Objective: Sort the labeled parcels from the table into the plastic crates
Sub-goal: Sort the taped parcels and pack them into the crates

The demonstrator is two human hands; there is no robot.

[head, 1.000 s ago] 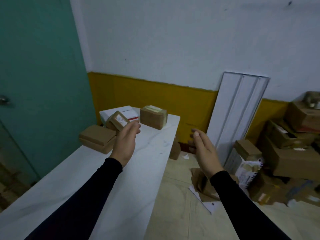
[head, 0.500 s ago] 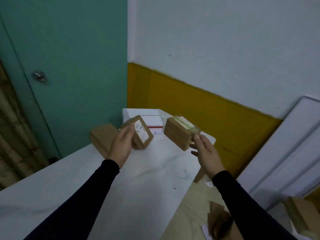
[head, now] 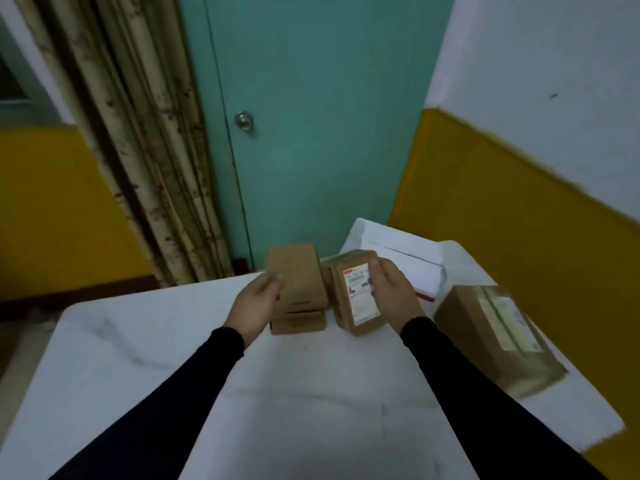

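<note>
Presently, both hands are working at the far end of the white bench [head: 145,362]. The left hand [head: 254,308] is gripping the near left edge of a plain brown parcel [head: 298,277], fingers curled round it; this parcel is sitting on top of a second brown parcel [head: 299,322]. The right hand [head: 391,292] is lying over a labelled parcel [head: 353,299], fingers bent across its far right edge, with the white label [head: 360,292] facing up. This parcel is standing just beside the stacked pair, and contact between them cannot be confirmed. A white box [head: 408,261] is lying behind the right hand. A larger taped parcel [head: 495,337] is resting near the bench's right edge, apart from the others. A teal door [head: 311,116] is standing beyond the bench. No crates are appearing in view.
</note>
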